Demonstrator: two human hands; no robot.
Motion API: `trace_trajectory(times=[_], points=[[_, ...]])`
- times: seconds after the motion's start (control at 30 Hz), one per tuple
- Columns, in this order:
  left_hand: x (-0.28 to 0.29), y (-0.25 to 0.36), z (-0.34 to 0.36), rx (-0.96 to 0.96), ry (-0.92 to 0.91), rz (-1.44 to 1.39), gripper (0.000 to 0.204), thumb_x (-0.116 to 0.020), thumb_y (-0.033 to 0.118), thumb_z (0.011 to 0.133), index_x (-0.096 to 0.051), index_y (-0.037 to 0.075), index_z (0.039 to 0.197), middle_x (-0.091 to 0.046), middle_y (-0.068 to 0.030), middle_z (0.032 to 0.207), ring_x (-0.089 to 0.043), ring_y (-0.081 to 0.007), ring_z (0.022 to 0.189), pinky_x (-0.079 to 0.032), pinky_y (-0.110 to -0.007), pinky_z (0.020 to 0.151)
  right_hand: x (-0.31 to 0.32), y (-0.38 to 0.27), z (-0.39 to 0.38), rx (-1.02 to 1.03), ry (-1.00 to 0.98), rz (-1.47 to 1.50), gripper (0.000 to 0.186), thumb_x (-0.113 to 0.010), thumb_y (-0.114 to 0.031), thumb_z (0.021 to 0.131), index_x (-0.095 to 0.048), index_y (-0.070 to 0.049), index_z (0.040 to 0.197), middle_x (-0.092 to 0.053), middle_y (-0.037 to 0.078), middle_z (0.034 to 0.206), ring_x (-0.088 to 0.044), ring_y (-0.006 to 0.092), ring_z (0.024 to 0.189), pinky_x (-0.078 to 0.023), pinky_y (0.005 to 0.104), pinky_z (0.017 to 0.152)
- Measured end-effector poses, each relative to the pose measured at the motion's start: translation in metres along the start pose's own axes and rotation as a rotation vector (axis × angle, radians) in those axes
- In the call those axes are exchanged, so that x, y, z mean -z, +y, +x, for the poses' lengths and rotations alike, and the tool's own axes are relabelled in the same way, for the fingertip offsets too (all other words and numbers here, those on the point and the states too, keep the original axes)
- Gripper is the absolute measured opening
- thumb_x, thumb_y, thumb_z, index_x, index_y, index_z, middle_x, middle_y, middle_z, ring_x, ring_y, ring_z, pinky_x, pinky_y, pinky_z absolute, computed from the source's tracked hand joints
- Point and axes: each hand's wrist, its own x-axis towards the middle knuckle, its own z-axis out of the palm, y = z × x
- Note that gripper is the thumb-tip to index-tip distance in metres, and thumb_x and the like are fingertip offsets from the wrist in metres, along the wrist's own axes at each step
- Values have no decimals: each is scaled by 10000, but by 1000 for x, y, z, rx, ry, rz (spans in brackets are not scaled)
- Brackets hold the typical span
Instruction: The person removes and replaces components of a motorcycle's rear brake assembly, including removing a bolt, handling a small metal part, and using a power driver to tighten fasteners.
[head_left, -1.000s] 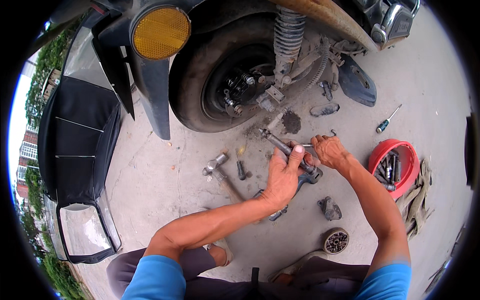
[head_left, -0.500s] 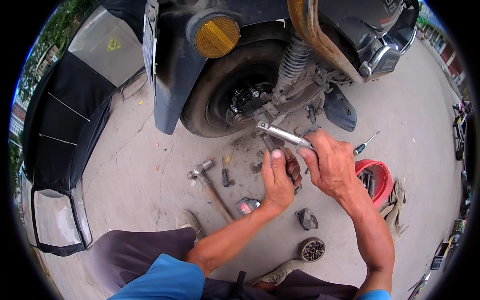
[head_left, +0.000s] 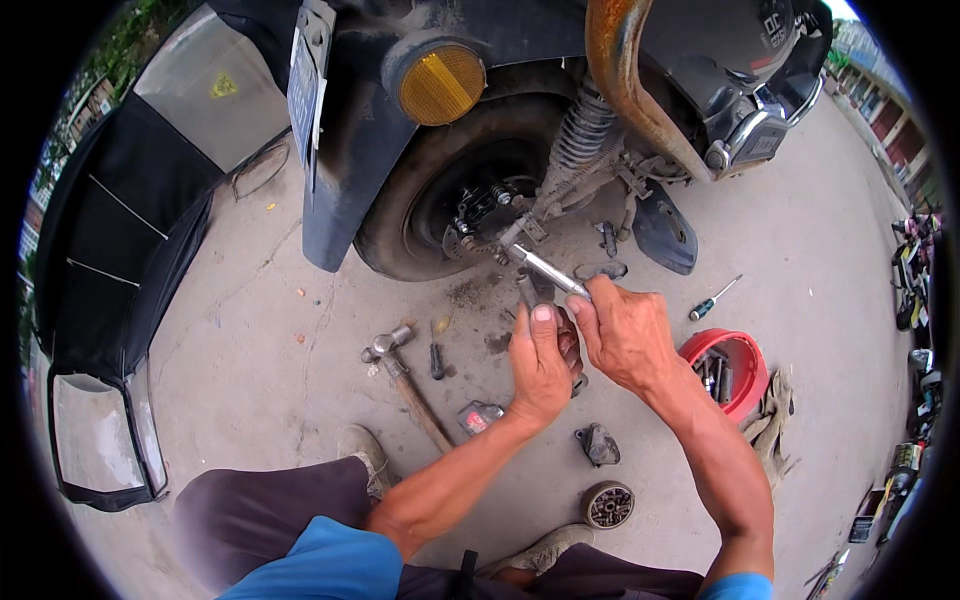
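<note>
My right hand (head_left: 632, 335) is closed round a silver metal wrench handle (head_left: 552, 271), whose far end points up and left toward the wheel's hub. Beside it, my left hand (head_left: 542, 368) grips a grey metal cylinder (head_left: 528, 290) with the thumb on top; the other fingers are partly hidden. Both hands are in front of the vehicle's wheel (head_left: 400, 225), near the lower end of the coil-spring shock absorber (head_left: 582, 138). Whether the wrench touches the hub parts or the cylinder I cannot tell.
Around my hands lie a hammer (head_left: 415, 400), two screwdrivers, one dark (head_left: 437, 362) and one teal-handled (head_left: 703, 309), a red tub (head_left: 762, 372) of metal parts, gloves (head_left: 772, 425), a dark bracket (head_left: 598, 445) and a round tin (head_left: 608, 505). A rusty bar (head_left: 612, 60) overhangs the wheel.
The whole view has shifted slightly. My right hand has come a little closer to the left, and the wrench handle slopes more steeply. Both hands keep their holds.
</note>
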Motion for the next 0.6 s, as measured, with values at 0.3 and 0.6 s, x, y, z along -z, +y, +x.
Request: trace_trajectory(times=[0.3,0.6], points=[[7,-22,8,28,-16,122,373,-350,389,1105,-459,68,952,-480,-22,790,-496,-85,653,-488,-272,537,-20,42,-33,-226,72,157,257,-573,-253,1006,-524,-19,912,-576,211,721,-587,446,662,-443,504,566],[50,-78,3,248,13,582,348,-540,328,1056,-652,8,1136,-581,-37,968,-551,-116,924,-530,-304,845,-73,80,-116,-533,-326,-25,341,-566,-310,1016,-616,-3,1156,-647,218,1170,-648,425,989,-527,495,840]])
